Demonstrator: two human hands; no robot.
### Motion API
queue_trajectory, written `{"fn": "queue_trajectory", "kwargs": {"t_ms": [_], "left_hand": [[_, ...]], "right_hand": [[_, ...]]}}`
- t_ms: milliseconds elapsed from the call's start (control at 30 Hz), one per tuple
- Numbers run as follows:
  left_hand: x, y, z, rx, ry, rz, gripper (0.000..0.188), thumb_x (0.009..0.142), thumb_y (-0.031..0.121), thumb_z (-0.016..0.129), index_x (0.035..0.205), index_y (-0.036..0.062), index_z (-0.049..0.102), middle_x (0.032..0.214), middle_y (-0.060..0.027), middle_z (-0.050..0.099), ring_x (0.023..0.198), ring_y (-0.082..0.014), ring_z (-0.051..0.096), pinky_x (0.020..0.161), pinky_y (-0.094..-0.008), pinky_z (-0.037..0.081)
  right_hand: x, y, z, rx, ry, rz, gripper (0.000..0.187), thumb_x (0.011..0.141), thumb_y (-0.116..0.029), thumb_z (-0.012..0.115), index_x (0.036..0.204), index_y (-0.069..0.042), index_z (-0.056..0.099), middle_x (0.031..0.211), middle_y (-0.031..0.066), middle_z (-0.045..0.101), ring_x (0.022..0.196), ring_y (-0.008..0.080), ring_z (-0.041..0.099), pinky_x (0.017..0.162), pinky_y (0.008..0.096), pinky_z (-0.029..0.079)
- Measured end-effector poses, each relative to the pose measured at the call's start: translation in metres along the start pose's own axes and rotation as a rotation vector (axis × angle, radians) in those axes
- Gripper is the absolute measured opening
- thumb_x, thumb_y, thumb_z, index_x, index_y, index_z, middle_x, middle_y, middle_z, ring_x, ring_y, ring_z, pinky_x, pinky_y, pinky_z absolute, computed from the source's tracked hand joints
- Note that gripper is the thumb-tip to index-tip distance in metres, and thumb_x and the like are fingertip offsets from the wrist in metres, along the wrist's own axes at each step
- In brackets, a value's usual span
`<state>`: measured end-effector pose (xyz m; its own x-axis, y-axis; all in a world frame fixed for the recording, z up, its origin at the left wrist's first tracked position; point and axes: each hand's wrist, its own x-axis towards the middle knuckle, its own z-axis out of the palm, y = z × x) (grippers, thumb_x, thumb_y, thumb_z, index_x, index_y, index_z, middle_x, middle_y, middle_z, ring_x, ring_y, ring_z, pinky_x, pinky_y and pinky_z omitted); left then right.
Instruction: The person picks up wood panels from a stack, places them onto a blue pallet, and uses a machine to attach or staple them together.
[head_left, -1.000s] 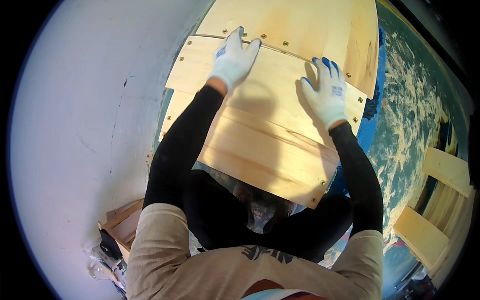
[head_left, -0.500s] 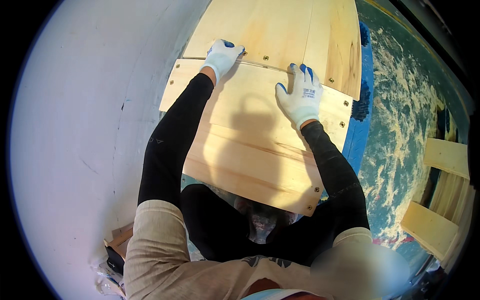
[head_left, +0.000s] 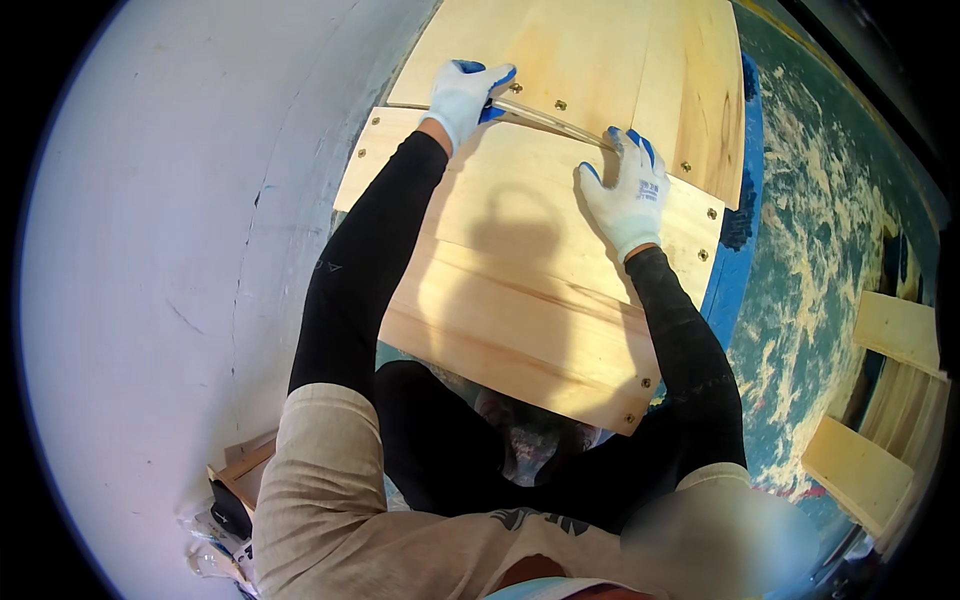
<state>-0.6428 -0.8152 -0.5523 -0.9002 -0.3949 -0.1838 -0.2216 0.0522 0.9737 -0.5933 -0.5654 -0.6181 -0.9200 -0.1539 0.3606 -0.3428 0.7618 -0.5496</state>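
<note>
Two pale plywood panels lie in front of me, a far panel and a near panel, meeting at a slanting seam. Both carry small brass-coloured threaded inserts near their ends or edges. My left hand, in a white glove with blue-coated fingers, closes around the far panel's near edge at the left of the seam. Between my hands a light strip of panel edge shows, with a narrow gap below it. My right hand, gloved alike, rests on the near panel with fingers spread, fingertips reaching the seam.
A pale wall rises close along the left. Blue support shows beneath the panels' right side. The green floor is strewn with sawdust. Wooden pieces stand at the right, and a wooden frame is at lower left.
My left fingers have curled around the panel edge, and a light strip of that edge now shows at the seam. The whole view has shifted slightly; my right hand stays on the near panel.
</note>
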Motion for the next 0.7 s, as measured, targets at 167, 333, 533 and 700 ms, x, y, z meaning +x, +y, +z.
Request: {"fn": "queue_trajectory", "kwargs": {"t_ms": [167, 333, 533, 700], "left_hand": [[0.023, 0.014, 0.017, 0.231, -0.224, -0.076, 0.064, 0.082, 0.059, 0.073, 0.107, 0.0011, 0.063, 0.078, -0.0029, 0.051, 0.062, -0.0125, 0.047, 0.053, -0.0296, 0.041], [0.058, 0.036, -0.011, 0.283, -0.19, 0.037, 0.054, 0.084, 0.053, 0.076, 0.1, 0.0025, 0.065, 0.074, -0.0016, 0.051, 0.059, -0.0126, 0.047, 0.053, -0.0298, 0.042], [-0.021, 0.088, -0.043, -0.129, -0.175, -0.019, 0.043, 0.09, 0.044, 0.074, 0.093, 0.0012, 0.066, 0.071, -0.0014, 0.052, 0.061, -0.0118, 0.049, 0.054, -0.0323, 0.045], [-0.158, 0.032, -0.101, 0.398, -0.039, 0.483, 0.026, 0.1, 0.02, 0.059, 0.108, -0.0039, 0.063, 0.084, -0.0114, 0.058, 0.068, -0.0227, 0.054, 0.059, -0.0356, 0.043]], "right_hand": [[-0.001, 0.002, -0.002, 0.074, 0.048, -0.015, 0.067, 0.082, -0.039, 0.072, 0.138, -0.008, 0.052, 0.14, 0.0163, 0.053, 0.135, 0.0358, 0.042, 0.113, 0.0496, 0.03], [-0.001, -0.012, 0.0, 0.318, 0.164, -0.012, 0.061, 0.087, -0.029, 0.07, 0.137, -0.001, 0.049, 0.139, 0.0204, 0.051, 0.131, 0.038, 0.044, 0.111, 0.0467, 0.034], [0.0, 0.005, -0.014, 0.573, 0.348, 0.006, 0.047, 0.095, -0.017, 0.061, 0.136, 0.002, 0.049, 0.132, 0.0194, 0.052, 0.125, 0.033, 0.051, 0.107, 0.0416, 0.042], [-0.016, 0.005, -0.015, 1.344, 0.155, 0.167, 0.051, 0.101, -0.027, 0.057, 0.142, 0.0, 0.044, 0.127, 0.0134, 0.057, 0.113, 0.025, 0.057, 0.101, 0.0373, 0.047]]}}
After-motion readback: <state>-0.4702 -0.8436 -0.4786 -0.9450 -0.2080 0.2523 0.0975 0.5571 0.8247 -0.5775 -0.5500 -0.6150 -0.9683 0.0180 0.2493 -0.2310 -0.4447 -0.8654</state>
